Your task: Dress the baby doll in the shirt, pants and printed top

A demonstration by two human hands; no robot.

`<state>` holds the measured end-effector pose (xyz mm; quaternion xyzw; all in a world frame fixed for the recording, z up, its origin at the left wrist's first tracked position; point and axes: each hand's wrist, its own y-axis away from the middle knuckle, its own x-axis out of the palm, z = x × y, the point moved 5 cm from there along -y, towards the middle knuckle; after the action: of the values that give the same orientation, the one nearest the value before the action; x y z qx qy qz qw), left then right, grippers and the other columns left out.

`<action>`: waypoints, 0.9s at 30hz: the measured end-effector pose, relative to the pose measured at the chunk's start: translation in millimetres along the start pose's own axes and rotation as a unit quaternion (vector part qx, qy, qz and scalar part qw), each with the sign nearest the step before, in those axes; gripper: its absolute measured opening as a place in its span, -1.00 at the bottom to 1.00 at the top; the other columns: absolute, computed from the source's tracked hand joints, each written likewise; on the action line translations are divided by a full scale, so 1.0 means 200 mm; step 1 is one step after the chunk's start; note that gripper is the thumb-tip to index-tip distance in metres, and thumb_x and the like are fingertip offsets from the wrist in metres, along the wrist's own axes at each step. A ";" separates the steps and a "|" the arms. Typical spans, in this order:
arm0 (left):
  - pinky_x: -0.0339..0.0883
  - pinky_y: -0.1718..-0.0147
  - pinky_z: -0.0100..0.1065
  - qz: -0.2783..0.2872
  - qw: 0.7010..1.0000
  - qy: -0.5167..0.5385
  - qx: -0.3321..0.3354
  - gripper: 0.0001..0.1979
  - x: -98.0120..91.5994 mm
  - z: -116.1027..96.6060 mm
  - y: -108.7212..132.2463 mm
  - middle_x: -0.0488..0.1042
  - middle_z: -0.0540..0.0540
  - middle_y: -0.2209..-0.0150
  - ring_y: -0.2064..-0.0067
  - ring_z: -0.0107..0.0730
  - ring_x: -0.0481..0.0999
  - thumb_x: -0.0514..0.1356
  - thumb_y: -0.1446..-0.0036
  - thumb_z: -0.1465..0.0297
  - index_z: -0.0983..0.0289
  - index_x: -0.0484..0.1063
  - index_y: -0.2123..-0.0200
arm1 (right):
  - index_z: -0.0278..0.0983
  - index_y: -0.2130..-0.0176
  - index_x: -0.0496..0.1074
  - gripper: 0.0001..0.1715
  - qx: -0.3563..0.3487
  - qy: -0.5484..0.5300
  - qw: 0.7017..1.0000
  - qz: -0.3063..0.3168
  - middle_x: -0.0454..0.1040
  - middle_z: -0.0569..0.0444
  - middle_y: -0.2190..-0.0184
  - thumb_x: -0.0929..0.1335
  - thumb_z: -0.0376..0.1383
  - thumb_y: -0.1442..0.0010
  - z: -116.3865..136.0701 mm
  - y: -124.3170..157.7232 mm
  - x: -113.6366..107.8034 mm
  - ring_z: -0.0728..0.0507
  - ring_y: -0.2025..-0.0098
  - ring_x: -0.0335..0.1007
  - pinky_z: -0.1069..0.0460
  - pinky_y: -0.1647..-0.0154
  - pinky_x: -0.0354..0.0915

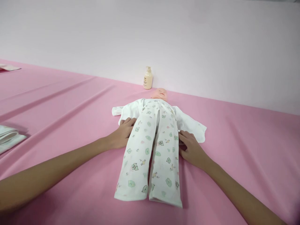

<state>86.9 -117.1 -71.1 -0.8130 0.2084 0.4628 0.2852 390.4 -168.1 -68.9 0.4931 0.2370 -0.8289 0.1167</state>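
A baby doll (159,93) lies on its back on the pink sheet (70,103), head toward the wall, wearing a white top (189,123). White printed trousers (150,156) are spread over its body and legs, reaching toward me. My left hand (122,134) rests at the left side of the trousers, fingers curled against the fabric edge. My right hand (191,148) rests at the right side, fingers bent onto the trouser edge. Whether either hand pinches the cloth is hidden.
A cream pump bottle (147,78) stands against the wall just behind the doll's head. Folded white cloth (9,137) lies at the left edge, and another flat item (8,67) at the far left. A pale wall bounds the far side.
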 end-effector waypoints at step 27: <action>0.25 -0.12 0.14 0.016 1.000 0.011 -0.013 -0.77 0.00 -0.02 0.01 0.38 0.25 -0.15 -0.13 0.09 0.27 0.18 -0.35 0.22 0.17 0.55 0.07 | -0.16 0.26 0.31 -0.96 0.076 -0.019 0.995 0.059 0.36 0.04 0.32 0.31 -0.31 -0.22 -0.05 -0.01 0.02 -0.25 0.25 0.25 -0.23 0.05 0.32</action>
<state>87.8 -121.0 -70.1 -0.8183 0.2183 0.4609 0.2651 394.1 -160.9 -76.0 0.4976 0.1416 -0.8455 0.1319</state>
